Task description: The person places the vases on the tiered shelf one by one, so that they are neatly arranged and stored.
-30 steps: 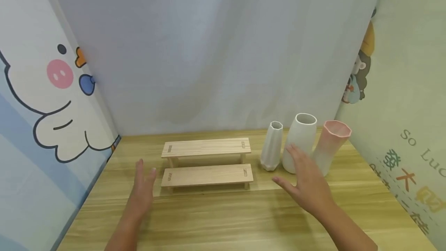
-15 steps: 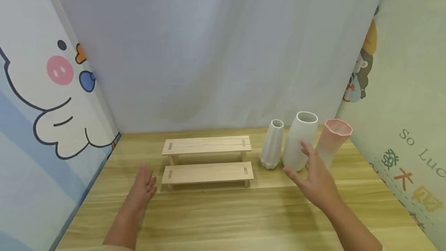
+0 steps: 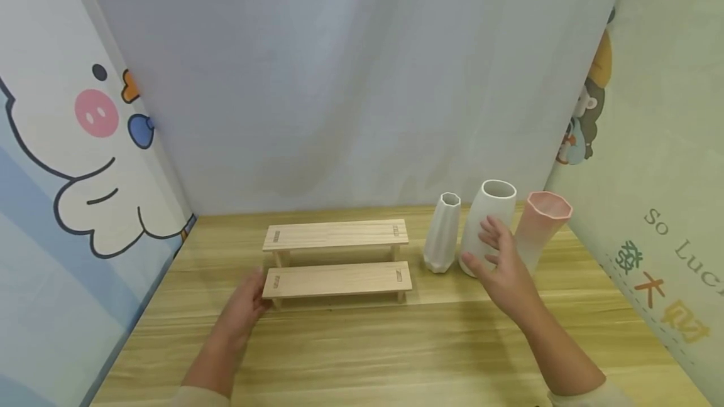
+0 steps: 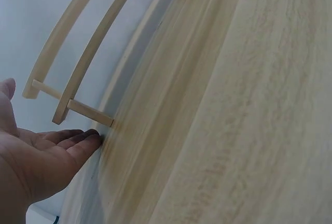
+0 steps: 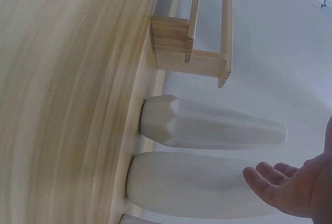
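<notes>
A two-step wooden stand (image 3: 337, 280) sits mid-table, with one narrow shelf higher behind the other. At the left end of its lower step is my left hand (image 3: 240, 309), palm turned toward the stand; in the left wrist view its fingers (image 4: 78, 143) are loosely bent beside a leg, and contact is unclear. My right hand (image 3: 505, 272) hovers before the wide white vase (image 3: 481, 237), partly covering it, fingers relaxed and holding nothing. To that vase's left stands a slim white faceted vase (image 3: 442, 234); to its right, a pink-to-white vase (image 3: 537, 228).
The wood-grain table (image 3: 362, 357) runs back to a pale grey curtain (image 3: 317, 80). A cartoon-printed panel (image 3: 68, 143) borders the left side, and a pale green panel (image 3: 650, 162) with lettering borders the right.
My left hand has moved right, up to the stand's lower step. My right hand has shifted slightly right, its fingers bending a little more. The stand and vases have stayed put.
</notes>
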A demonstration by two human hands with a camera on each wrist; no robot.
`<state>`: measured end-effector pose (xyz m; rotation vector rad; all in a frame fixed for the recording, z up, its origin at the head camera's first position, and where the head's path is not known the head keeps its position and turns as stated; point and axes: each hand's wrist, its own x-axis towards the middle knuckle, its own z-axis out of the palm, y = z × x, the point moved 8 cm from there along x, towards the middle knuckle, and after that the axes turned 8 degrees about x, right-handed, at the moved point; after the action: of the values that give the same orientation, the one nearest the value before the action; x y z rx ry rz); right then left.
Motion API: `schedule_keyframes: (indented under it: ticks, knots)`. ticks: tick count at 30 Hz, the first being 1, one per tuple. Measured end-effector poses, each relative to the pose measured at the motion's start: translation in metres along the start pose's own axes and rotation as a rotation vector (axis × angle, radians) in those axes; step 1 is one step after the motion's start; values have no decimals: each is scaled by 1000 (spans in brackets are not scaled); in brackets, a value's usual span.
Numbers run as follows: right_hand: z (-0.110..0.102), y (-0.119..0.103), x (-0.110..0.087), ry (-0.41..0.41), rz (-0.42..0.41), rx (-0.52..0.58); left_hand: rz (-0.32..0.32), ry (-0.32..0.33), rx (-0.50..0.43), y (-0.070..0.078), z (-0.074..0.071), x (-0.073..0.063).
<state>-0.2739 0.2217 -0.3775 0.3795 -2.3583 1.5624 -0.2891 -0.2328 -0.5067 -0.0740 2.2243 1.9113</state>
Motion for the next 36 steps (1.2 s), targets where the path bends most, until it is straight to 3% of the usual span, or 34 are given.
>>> schedule_keyframes:
  ticks: [22, 36]
  knots:
    - [15, -8, 31, 1, 39, -39, -45, 39, 104, -18, 3, 4]
    - [37, 7, 45, 51, 132, 10, -43, 49, 123, -16, 3, 4]
